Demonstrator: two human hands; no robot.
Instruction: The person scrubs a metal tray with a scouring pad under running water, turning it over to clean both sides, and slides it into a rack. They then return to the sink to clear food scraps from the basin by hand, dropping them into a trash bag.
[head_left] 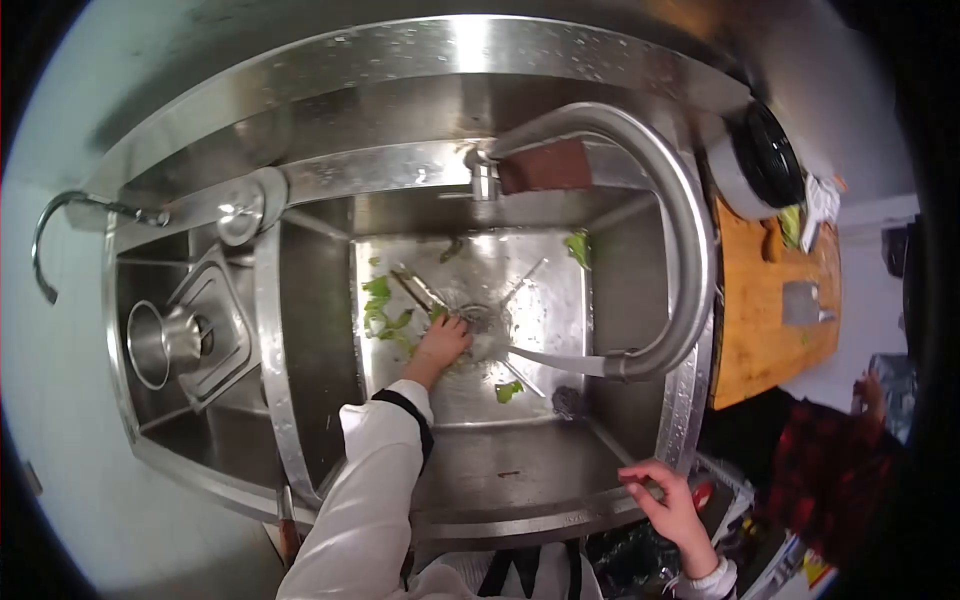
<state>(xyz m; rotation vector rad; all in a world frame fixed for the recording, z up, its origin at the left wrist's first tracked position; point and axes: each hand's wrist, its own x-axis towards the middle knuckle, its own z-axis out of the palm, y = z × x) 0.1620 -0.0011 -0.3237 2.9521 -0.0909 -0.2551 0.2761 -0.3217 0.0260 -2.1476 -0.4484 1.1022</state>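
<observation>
My left hand (440, 345), in a white sleeve, reaches down to the floor of the steel sink (320, 330). Its fingers are bunched on wet green leaf scraps (382, 312) beside the drain (482, 320). More green bits lie at the back right (578, 246) and the front (508, 391) of the basin. Resting on the sink's front rim, my right hand (665, 500) holds nothing and has its fingers spread. The curved steel faucet (685, 230) arches over the basin, its spout ending to the right of my left hand.
A small side basin holds a steel cup (160, 342) at the left. A wooden cutting board (765, 320) with a cleaver (802, 302) lies at the right, behind it a round pot (760, 155). A dark scrubber (568, 401) sits in the basin. A person in red plaid (830, 470) stands at the right.
</observation>
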